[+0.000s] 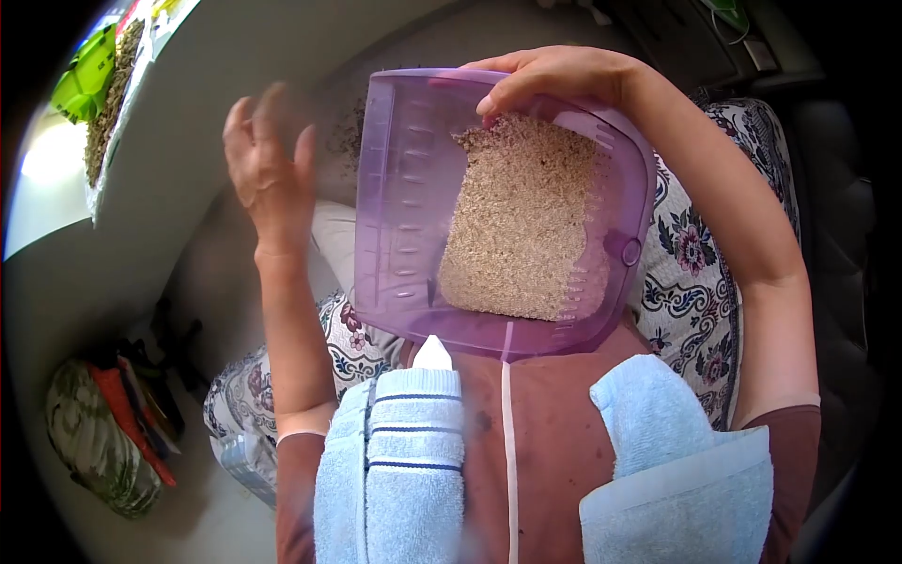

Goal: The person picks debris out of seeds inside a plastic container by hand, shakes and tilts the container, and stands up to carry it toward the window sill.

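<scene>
Purple tub [404, 188] is at the centre of the view, in front of the person's body, with its pale grains [526, 216] lying inside as a wide layer, more toward 3 o'clock; whether it rests on the lap, I cannot tell. Right hand [573, 75] pinches the tub wall at 12 o'clock, the thumb inside and the other fingers around the outer side; left hand [272, 169] is at 10 o'clock, apart from the tub, holding nothing, its fingers spread, a little bent and blurred.

For good handling, the one-hand pinch should stay firm, because the load seems able to turn the tub; the free hand could support the wall at 9 o'clock, with the opening kept upward, so the grains do not slide over the edge; small, slow shakes would be safer than quick ones; the blue towel [413, 470] at 7 o'clock should be kept out of the tub.
</scene>
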The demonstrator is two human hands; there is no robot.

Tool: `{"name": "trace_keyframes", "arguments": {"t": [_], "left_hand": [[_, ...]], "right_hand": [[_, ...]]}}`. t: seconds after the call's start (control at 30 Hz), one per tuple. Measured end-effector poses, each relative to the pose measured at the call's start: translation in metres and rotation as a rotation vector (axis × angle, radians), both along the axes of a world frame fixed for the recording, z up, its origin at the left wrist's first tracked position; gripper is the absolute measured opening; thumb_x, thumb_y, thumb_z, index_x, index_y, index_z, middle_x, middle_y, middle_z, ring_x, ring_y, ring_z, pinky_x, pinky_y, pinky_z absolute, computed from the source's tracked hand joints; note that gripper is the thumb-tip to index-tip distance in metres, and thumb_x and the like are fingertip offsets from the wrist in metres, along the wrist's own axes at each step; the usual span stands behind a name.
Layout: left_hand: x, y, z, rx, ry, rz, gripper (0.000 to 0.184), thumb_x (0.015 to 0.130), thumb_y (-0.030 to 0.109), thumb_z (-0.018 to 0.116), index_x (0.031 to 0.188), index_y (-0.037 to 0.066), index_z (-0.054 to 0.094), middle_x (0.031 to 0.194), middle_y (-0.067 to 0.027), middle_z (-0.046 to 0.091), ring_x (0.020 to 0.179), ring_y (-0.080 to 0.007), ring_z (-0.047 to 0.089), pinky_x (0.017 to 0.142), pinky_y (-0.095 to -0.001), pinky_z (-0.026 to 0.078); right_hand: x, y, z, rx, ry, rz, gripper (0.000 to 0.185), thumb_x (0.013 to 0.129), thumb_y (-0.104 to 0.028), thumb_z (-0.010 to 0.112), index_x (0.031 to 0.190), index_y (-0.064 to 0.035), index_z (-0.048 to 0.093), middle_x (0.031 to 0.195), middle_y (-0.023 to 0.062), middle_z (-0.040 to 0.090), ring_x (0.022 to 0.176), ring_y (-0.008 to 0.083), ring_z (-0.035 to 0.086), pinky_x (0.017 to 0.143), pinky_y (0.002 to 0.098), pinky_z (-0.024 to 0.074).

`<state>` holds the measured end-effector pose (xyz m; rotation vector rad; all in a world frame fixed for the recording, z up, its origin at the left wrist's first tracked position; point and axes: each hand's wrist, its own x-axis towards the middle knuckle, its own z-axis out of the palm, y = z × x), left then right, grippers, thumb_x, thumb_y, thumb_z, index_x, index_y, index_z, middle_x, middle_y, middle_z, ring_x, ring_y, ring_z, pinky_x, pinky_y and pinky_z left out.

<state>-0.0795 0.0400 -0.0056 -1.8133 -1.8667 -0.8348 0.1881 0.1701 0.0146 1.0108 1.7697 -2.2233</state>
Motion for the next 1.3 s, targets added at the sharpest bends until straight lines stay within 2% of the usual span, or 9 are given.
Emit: {"name": "trace_keyframes", "arguments": {"t": [0.07,0.13,0.2,0.47,0.67,0.9,1.1,1.23,1.3], "left_hand": [[0.018,-0.006,-0.003,-0.2,-0.244,-0.31,0.022,0.08,0.004,0.072,0.101,0.009,0.07,0.102,-0.0074,0.065,0.093,-0.0195,0.064,0.079,-0.0308,0.052],[0.048,-0.009,-0.004,-0.387,-0.367,-0.418,0.015,0.079,0.004,0.074,0.092,0.009,0.072,0.091,-0.0029,0.067,0.079,-0.0147,0.064,0.067,-0.0256,0.051],[0.066,-0.008,-0.011,-0.394,-0.364,-0.494,0.014,0.077,0.007,0.074,0.09,0.011,0.072,0.089,-0.0035,0.066,0.074,-0.0181,0.064,0.064,-0.0288,0.052],[0.079,0.002,-0.018,-0.436,-0.232,-0.485,0.013,0.076,0.013,0.075,0.089,0.013,0.071,0.088,-0.0024,0.063,0.078,-0.0225,0.065,0.068,-0.0321,0.053],[0.074,0.0,-0.018,-0.417,-0.147,-0.586,0.012,0.079,0.008,0.071,0.09,0.009,0.068,0.089,-0.0039,0.064,0.077,-0.0245,0.065,0.067,-0.0325,0.053],[0.074,-0.02,-0.008,-0.538,-0.782,-0.426,0.007,0.086,-0.004,0.065,0.092,0.0,0.064,0.083,-0.0024,0.068,0.08,-0.0075,0.066,0.073,-0.0212,0.053],[0.074,-0.023,-0.004,-0.613,-0.965,-0.373,0.015,0.085,-0.006,0.066,0.098,0.001,0.065,0.085,-0.0016,0.068,0.081,-0.0079,0.066,0.074,-0.0207,0.054],[0.046,-0.017,-0.01,-0.347,-0.799,-0.374,0.02,0.09,-0.002,0.062,0.109,0.003,0.065,0.091,-0.0034,0.068,0.083,-0.0094,0.066,0.075,-0.0232,0.054],[0.014,-0.01,0.002,-0.219,-0.612,-0.062,0.022,0.092,0.008,0.063,0.114,0.006,0.065,0.099,-0.0082,0.068,0.087,-0.015,0.066,0.076,-0.0264,0.054]], "right_hand": [[0.0,-0.002,0.001,0.005,-0.006,0.002,0.063,0.082,-0.023,0.067,0.141,-0.0155,0.048,0.103,0.0059,0.064,0.092,0.0112,0.061,0.08,0.0246,0.0506],[-0.001,-0.003,0.003,0.013,-0.006,-0.001,0.063,0.082,-0.024,0.067,0.141,-0.0163,0.049,0.103,0.0056,0.064,0.091,0.0103,0.061,0.079,0.0232,0.0499],[-0.001,-0.002,0.0,0.03,-0.013,0.005,0.064,0.081,-0.026,0.067,0.142,-0.0157,0.048,0.103,0.0055,0.064,0.09,0.0097,0.061,0.078,0.0224,0.0495],[0.001,-0.003,0.003,0.05,-0.003,0.024,0.067,0.081,-0.027,0.067,0.143,-0.0129,0.045,0.103,0.006,0.064,0.09,0.0098,0.061,0.076,0.0222,0.0496],[0.003,-0.003,0.002,0.029,0.001,0.014,0.067,0.082,-0.028,0.067,0.144,-0.0139,0.045,0.104,0.0053,0.064,0.091,0.0093,0.061,0.077,0.0216,0.0478],[0.004,-0.003,0.003,0.048,-0.004,0.019,0.067,0.082,-0.028,0.068,0.143,-0.0144,0.045,0.104,0.005,0.064,0.091,0.0093,0.061,0.077,0.0223,0.0484],[0.003,-0.004,-0.002,0.057,-0.003,-0.003,0.067,0.082,-0.026,0.068,0.143,-0.0144,0.045,0.104,0.0063,0.064,0.09,0.0112,0.062,0.079,0.0243,0.051],[0.005,-0.007,0.004,0.013,0.017,-0.002,0.066,0.082,-0.026,0.068,0.143,-0.0145,0.045,0.103,0.0063,0.064,0.091,0.012,0.063,0.08,0.024,0.051],[0.004,-0.006,0.002,0.034,0.02,0.002,0.066,0.082,-0.026,0.068,0.143,-0.0143,0.045,0.103,0.0062,0.064,0.091,0.0117,0.062,0.08,0.024,0.0507]]}}
